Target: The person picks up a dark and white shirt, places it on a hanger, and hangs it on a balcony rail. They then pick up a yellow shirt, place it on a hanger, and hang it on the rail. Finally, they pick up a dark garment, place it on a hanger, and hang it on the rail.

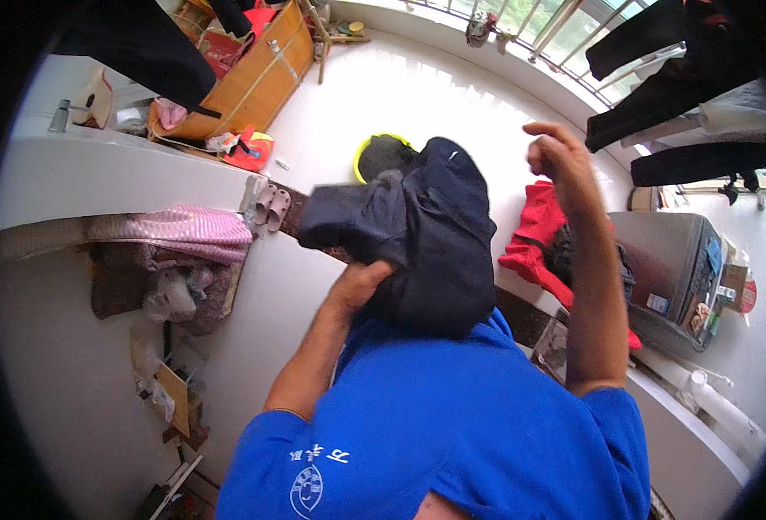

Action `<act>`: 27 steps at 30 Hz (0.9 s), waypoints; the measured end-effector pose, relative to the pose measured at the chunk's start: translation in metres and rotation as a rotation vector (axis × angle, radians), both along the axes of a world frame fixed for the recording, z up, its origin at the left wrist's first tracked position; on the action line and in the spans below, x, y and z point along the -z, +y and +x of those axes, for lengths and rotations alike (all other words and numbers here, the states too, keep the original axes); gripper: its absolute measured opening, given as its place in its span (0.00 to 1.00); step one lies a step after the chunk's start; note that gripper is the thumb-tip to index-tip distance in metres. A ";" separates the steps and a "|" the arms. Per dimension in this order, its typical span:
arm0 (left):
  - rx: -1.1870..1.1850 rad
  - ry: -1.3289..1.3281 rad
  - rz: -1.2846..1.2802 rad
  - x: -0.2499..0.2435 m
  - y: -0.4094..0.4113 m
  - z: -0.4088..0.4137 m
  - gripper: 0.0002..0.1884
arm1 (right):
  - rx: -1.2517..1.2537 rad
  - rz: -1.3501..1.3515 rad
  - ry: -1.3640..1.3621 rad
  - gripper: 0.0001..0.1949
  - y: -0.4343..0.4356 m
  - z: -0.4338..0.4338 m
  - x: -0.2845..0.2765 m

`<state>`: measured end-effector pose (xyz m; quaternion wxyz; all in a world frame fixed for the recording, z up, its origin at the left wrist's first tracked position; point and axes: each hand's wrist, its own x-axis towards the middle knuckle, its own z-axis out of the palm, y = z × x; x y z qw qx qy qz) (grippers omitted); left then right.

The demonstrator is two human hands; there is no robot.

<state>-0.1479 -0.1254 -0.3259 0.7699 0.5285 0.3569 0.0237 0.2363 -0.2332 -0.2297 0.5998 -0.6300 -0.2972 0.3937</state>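
Observation:
A dark navy garment (pixel 448 247), folded and bunched, hangs in front of my chest. My left hand (pixel 362 283) grips its lower left edge, with the thumb on top and the other fingers hidden under the cloth. My right hand (pixel 557 151) is raised to the right of the garment, apart from it. Its fingers are partly curled with a gap between them, and nothing shows in them. Beyond the garment, on the floor, a yellow-green basin (pixel 361 156) with dark cloth (pixel 384 156) in it is partly hidden.
Red cloth (pixel 532 227) lies under my right forearm, beside a grey cabinet-like box (pixel 656 260). Dark clothes (pixel 669 84) hang by the window railing at right. Pink clogs (pixel 272 207) stand at the wall's end. A wooden panel (pixel 266 71) leans at back left.

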 end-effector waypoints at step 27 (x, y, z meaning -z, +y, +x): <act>-0.368 0.264 0.308 0.090 0.123 -0.133 0.21 | -0.031 0.170 0.381 0.11 0.141 -0.121 0.003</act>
